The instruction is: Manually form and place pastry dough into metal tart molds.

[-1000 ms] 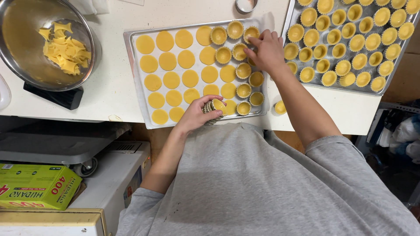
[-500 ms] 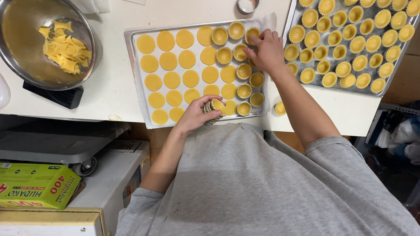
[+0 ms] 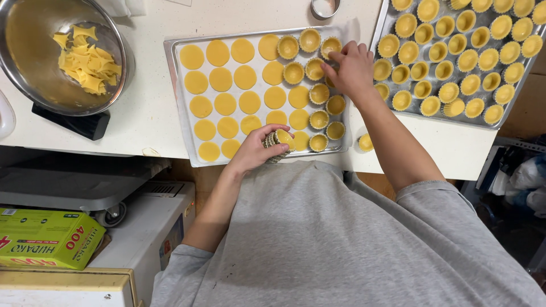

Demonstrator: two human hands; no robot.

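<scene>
Metal baking tray (image 3: 181, 102) is sitting on the white desk (image 3: 142, 108), carrying flat yellow dough discs (image 3: 226, 104) and lined tart tins. Head view: left hand (image 3: 259, 149) is resting at the tray's near edge, fingers clamped around a small stack of fluted tins (image 3: 278, 145). Right hand (image 3: 354, 71) is pressing fingertips, held together, into a tart shell (image 3: 330, 46) at the tray's far right corner. Second tray (image 3: 392, 111) of filled shells is lying just beside. Steel bowl (image 3: 23, 68) of dough scraps is sitting far left.
</scene>
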